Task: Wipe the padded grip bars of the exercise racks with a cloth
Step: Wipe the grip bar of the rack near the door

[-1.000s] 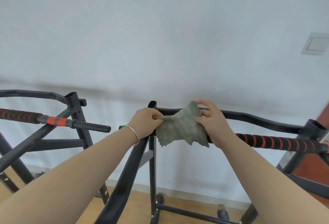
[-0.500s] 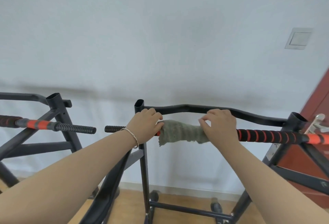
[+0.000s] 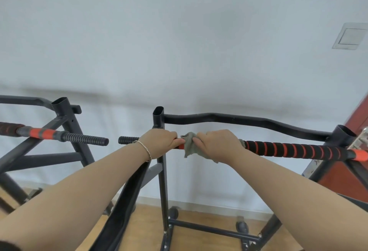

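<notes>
A black and orange padded grip bar (image 3: 294,148) runs across the right exercise rack (image 3: 159,173). My right hand (image 3: 217,144) grips a grey-green cloth (image 3: 190,146) wrapped over this bar near its left end. Right beside it, my left hand (image 3: 159,141) curls round the same bar at the rack's upright post. A short ribbed black end of the bar (image 3: 128,140) sticks out to the left of my left hand. The bar under both hands is hidden.
A second rack (image 3: 65,119) stands at the left with its own padded bar (image 3: 49,134) pointing right. A curved black top bar (image 3: 239,120) runs behind my hands. A white wall, a wall switch (image 3: 350,35), a red-brown door (image 3: 356,131) and wooden floor surround them.
The cloth, held spread between both hands a second ago, is now bunched round the bar under my right hand. My right hand slid left toward my left hand.
</notes>
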